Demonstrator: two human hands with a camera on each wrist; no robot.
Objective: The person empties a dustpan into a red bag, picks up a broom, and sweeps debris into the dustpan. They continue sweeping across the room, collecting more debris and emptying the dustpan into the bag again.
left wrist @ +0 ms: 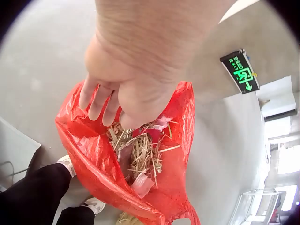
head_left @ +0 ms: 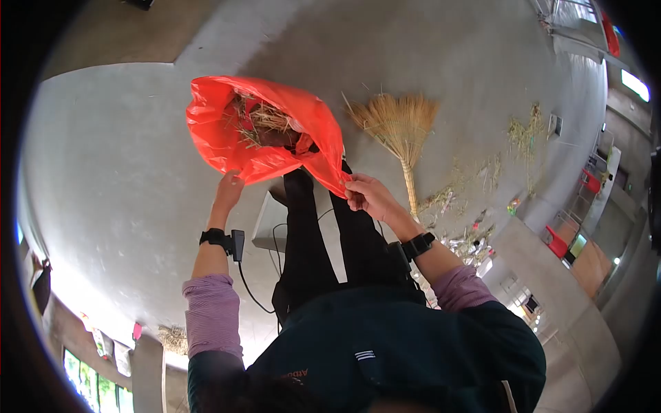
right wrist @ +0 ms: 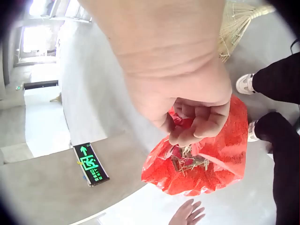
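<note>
A red plastic bag hangs wide-mouthed in front of the person's legs, with dry straw and scraps of pink and red inside. The right hand pinches the bag's rim on the right, its fingers curled in the right wrist view. At the near left rim is the left hand. Its fingers are loosely extended in the left wrist view, over the bag's edge. From the right wrist side, the left hand shows spread fingers beside the bag.
A straw broom lies on the grey floor, right of the bag. Loose straw and litter are scattered farther right. A pale grey box-like object stands by the legs. A cable hangs from the left wrist device.
</note>
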